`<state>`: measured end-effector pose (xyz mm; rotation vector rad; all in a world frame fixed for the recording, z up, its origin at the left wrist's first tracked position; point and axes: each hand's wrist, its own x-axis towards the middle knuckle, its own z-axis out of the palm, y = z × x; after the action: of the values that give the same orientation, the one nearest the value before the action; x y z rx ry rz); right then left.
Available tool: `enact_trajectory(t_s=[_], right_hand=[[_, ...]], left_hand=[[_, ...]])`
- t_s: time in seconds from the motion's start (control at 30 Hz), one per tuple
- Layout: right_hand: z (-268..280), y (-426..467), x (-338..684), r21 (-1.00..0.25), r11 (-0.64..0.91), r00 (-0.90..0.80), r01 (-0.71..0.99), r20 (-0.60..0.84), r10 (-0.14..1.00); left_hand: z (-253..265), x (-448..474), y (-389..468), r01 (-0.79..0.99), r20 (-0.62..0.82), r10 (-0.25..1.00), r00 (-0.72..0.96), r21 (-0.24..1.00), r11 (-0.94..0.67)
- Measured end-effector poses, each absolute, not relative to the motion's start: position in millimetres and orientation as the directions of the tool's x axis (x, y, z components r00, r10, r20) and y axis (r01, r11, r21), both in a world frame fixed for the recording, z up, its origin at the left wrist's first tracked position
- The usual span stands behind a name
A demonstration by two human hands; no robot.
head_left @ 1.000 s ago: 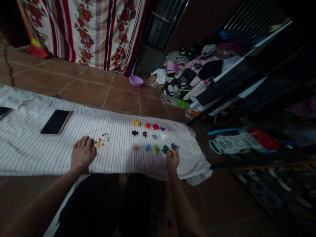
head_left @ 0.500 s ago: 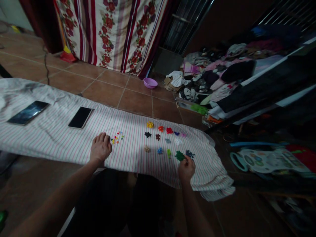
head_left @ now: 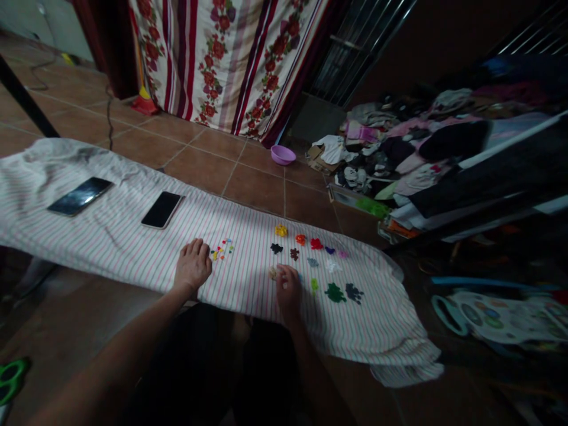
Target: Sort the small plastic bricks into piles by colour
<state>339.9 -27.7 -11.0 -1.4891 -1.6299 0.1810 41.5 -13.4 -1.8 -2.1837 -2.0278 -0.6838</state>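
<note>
The striped cloth (head_left: 248,284) is the largest thing in reach, running out to both sides of the mixed pile (head_left: 222,249), the landmark here. Left of that pile lie a phone (head_left: 162,209) and, farther left, a second dark screen (head_left: 80,196). The left hand (head_left: 194,265) rests palm down just left of the mixed pile, its forearm slanting up from the near edge, fingers loosely bent and grasping nothing that shows. The right hand (head_left: 288,291) is right of the mixed pile and a little nearer the person, forearm reaching up and inward, fingers curled, thumb and forefinger drawn close together; whether a piece is pinched between them I cannot tell. Its fingertips are at the beige pile (head_left: 272,273); contact is unclear. Farther right of the mixed pile lie one-colour piles, among them dark green (head_left: 335,293), yellow (head_left: 281,231), red (head_left: 316,243), black (head_left: 276,248) and lime (head_left: 314,286). The step in hand looks like handling small pieces by colour, at the beige pile. By my judgement, the next move calls for a light fingertip pinch or release there, with the smallest things, the single pieces, left unscattered.
</note>
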Motion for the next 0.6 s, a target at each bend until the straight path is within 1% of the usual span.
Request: enact_trajectory(t_s=[0.07,0.13,0.27,0.4,0.6], right_hand=[[-11,-22,308,-0.661,0.317,0.015,0.68,0.444,0.896],[-11,-17,280,-0.675,0.333,-0.063,0.659,0.391,0.918],[-10,-7,237,-0.698,0.35,-0.164,0.625,0.321,0.933],[-11,5,213,-0.697,0.368,-0.19,0.616,0.322,0.927],[-14,18,194,-0.694,0.377,-0.192,0.614,0.332,0.924]], left_hand=[[-2,42,-13,0.962,0.361,0.933,0.014,0.25,-0.111],[-1,42,-13,0.961,0.353,0.936,0.01,0.255,-0.106],[-2,42,-13,0.972,0.371,0.928,0.028,0.208,-0.112],[-3,42,-14,0.974,0.373,0.927,0.034,0.195,-0.114],[0,43,-14,0.963,0.359,0.933,0.022,0.243,-0.116]])
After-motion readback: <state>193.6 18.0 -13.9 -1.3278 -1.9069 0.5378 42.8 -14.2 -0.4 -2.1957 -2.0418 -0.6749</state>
